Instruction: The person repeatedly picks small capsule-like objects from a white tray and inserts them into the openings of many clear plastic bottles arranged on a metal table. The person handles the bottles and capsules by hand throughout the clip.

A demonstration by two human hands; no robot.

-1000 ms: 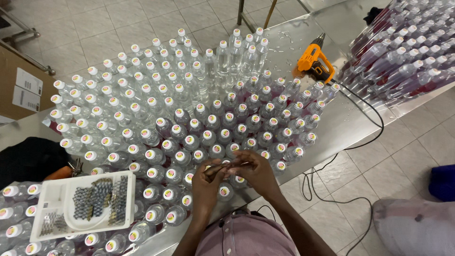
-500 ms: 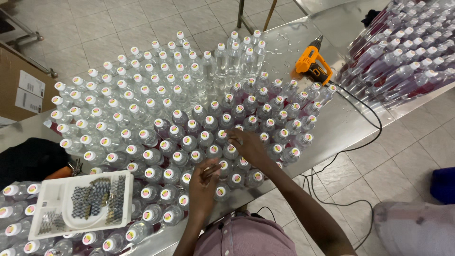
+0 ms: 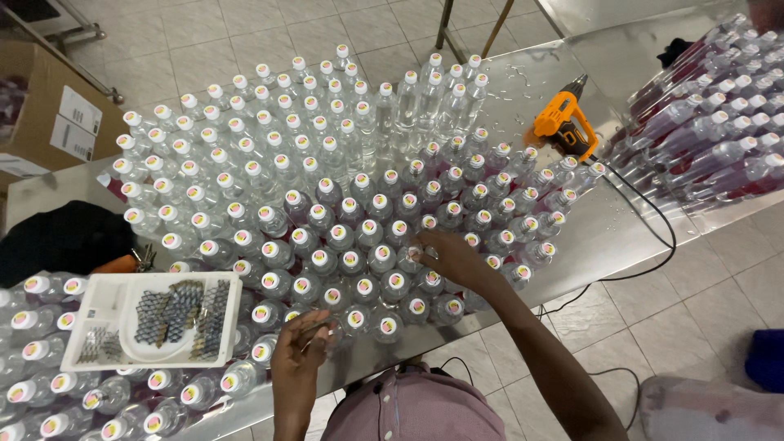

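Many clear plastic bottles [image 3: 327, 212] with white caps stand packed together on a steel table [image 3: 621, 229]. My right hand [image 3: 449, 257] reaches into the group and rests its fingers on the cap of one bottle [image 3: 415, 251]. My left hand [image 3: 300, 343] hovers at the near edge beside a bottle [image 3: 353, 320] and pinches something small and thin; what it is I cannot make out. A white tray [image 3: 90, 302] of small dark seal bands sits to its left.
An orange heat gun [image 3: 563, 126] lies at the back right, its black cable [image 3: 653, 245] running off the table edge. Bottles with red labels [image 3: 702, 139] lie packed at far right. A cardboard box [image 3: 49, 122] stands on the tiled floor at left.
My hands were together over one bottle near the table edge. They have parted: the right moved up and away into the bottles, the left drew back toward me.
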